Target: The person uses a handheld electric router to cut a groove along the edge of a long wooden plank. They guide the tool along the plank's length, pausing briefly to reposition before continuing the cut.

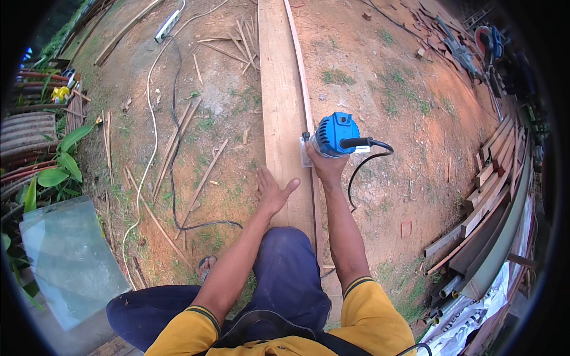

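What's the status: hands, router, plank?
Right hand gripping blue trim router at right edge of long plank. Left hand flat on plank, fingers spread. Black cord loops right, off the plank.

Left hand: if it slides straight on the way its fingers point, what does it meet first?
Nothing soon, by the look of it. The left hand lies flat on the plank, fingers pointing up its length. Bare wood lies ahead; the blue router in the right hand sits off to the right edge.
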Tool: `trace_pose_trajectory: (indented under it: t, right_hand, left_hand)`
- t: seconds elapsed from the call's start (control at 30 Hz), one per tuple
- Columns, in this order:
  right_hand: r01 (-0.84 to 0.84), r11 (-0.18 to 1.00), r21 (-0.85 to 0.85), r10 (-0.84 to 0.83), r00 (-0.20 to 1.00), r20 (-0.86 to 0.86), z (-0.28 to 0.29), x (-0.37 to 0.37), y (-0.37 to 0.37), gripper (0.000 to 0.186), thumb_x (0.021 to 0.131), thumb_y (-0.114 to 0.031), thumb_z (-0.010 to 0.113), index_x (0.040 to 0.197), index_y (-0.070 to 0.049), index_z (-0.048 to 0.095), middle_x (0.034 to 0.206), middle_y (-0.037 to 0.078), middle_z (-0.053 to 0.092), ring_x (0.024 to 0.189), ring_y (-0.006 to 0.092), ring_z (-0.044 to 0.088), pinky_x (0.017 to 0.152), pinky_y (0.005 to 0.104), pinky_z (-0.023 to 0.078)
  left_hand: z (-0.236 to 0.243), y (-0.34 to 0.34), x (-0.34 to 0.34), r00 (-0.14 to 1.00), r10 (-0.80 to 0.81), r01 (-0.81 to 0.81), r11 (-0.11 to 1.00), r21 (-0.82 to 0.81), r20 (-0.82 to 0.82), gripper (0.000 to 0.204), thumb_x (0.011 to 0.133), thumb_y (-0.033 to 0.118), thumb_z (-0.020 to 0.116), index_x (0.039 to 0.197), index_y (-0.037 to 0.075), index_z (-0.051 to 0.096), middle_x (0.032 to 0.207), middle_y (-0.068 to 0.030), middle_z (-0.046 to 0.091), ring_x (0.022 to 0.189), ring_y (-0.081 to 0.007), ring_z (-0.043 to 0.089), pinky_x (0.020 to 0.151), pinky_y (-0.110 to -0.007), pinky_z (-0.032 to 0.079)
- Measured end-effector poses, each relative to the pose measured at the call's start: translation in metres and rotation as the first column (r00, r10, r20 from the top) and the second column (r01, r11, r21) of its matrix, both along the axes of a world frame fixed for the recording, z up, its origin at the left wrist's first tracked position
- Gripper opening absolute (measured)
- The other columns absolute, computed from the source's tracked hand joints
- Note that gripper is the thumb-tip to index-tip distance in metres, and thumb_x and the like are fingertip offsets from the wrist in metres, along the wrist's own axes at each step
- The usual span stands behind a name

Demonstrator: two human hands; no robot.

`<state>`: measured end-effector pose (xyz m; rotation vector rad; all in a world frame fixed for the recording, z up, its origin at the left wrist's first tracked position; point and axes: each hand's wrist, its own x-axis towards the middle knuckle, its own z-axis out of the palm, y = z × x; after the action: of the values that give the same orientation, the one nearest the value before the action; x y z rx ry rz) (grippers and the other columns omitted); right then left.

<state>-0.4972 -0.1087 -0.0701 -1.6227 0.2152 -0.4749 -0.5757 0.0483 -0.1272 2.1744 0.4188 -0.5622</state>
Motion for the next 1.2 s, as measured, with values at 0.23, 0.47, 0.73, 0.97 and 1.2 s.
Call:
trace_pose_trajectory:
  t: [0.23,0.47,0.73,0.97,1.2]
  right_hand:
    - [-0.004,0.999,-0.047,0.003,1.000,-0.020,-0.013,0.084,-0.001,0.042,0.074,-0.012,0.091,0.107,0.000,0.068,0.099,0.007,0.073,0.088,0.0167,0.070,0.083,0.0318,0.057]
    - [0.063,0.994,-0.088,-0.057,0.996,0.076,-0.017,0.173,0.002,0.042,0.070,-0.021,0.092,0.100,-0.001,0.070,0.095,0.010,0.076,0.085,0.0196,0.073,0.080,0.0348,0.058]
    - [0.023,0.984,-0.176,0.011,0.982,0.187,0.024,0.214,-0.021,0.047,0.071,-0.024,0.093,0.105,-0.001,0.069,0.092,0.008,0.077,0.082,0.0196,0.074,0.077,0.0340,0.060]
    - [-0.114,0.890,-0.441,0.099,0.993,-0.057,0.060,0.071,-0.078,0.057,0.074,-0.020,0.093,0.121,-0.004,0.064,0.112,0.007,0.069,0.103,0.0200,0.068,0.091,0.0371,0.056]
    - [-0.104,0.952,-0.288,0.198,0.926,0.321,0.070,-0.033,-0.074,0.068,0.069,-0.017,0.091,0.124,-0.008,0.051,0.122,0.013,0.060,0.119,0.0274,0.060,0.107,0.0452,0.048]
  left_hand:
    - [0.004,-0.011,0.009,0.991,-0.087,0.095,0.993,0.076,-0.101,0.164,0.059,0.081,0.081,0.157,-0.008,-0.016,0.167,-0.0321,-0.007,0.157,-0.0456,-0.005,0.119,-0.070,0.012]
    - [0.013,-0.012,0.013,0.977,-0.142,0.159,0.982,0.097,-0.162,0.167,0.057,0.075,0.087,0.156,-0.008,-0.019,0.167,-0.0308,-0.010,0.157,-0.0437,-0.006,0.120,-0.070,0.011]
    - [0.001,-0.006,0.012,0.980,-0.091,0.106,0.991,0.079,-0.179,0.156,0.066,0.072,0.083,0.158,-0.007,-0.015,0.167,-0.0315,-0.008,0.157,-0.0431,-0.009,0.119,-0.071,0.006]
    - [0.061,0.022,0.022,0.931,0.220,-0.159,0.963,-0.218,0.292,0.087,0.092,0.043,0.074,0.153,-0.004,0.034,0.157,-0.0285,0.031,0.145,-0.0409,0.038,0.115,-0.051,0.037]
    - [0.241,-0.032,0.010,0.484,-0.166,0.490,0.865,-0.109,0.859,0.076,0.083,0.043,0.085,0.143,0.008,0.053,0.143,-0.0190,0.052,0.131,-0.0370,0.054,0.109,-0.047,0.045]
